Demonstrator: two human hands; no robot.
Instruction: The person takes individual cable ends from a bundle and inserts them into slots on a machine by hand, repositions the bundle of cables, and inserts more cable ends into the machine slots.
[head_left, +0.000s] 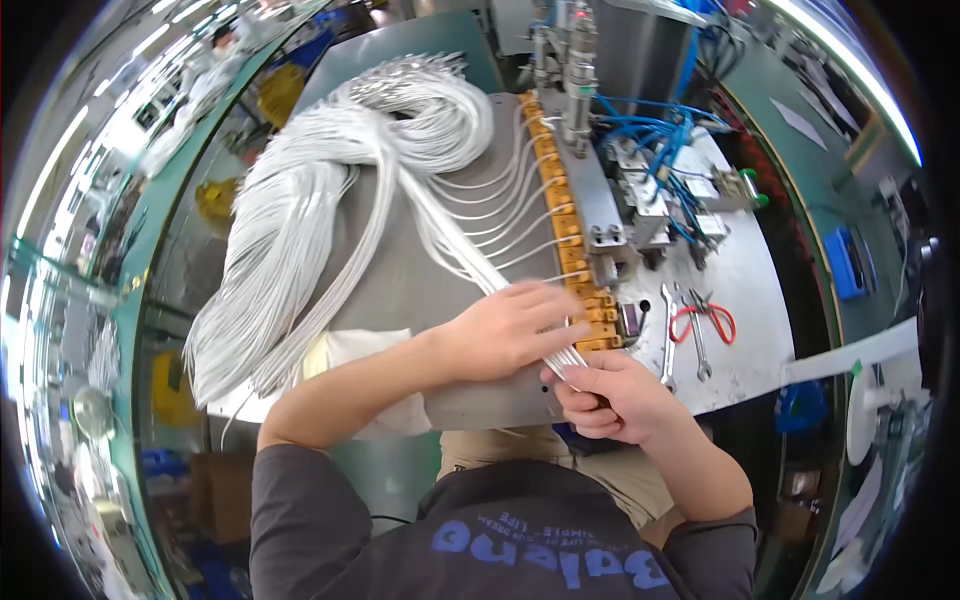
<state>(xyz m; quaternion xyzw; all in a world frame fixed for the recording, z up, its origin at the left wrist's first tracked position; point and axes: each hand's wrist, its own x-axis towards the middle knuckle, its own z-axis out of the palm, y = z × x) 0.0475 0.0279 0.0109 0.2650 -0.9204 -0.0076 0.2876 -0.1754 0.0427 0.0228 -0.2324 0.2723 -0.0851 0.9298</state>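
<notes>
Strand of white wires [455, 236] runs diagonally from a large white bundle [290, 190] at upper left, through the centre, to both hands at lower centre. Right hand [615, 393]: fingers closed on the strand near its lower end. Left hand [515, 325]: over the strand just above, fingers motion-blurred; cannot tell whether it grips. Orange block row [565, 225] right of centre; single wires reach it. Red-handled pliers [703, 309] and wrenches [668, 340] lie on the table [755, 365], right of frame.
</notes>
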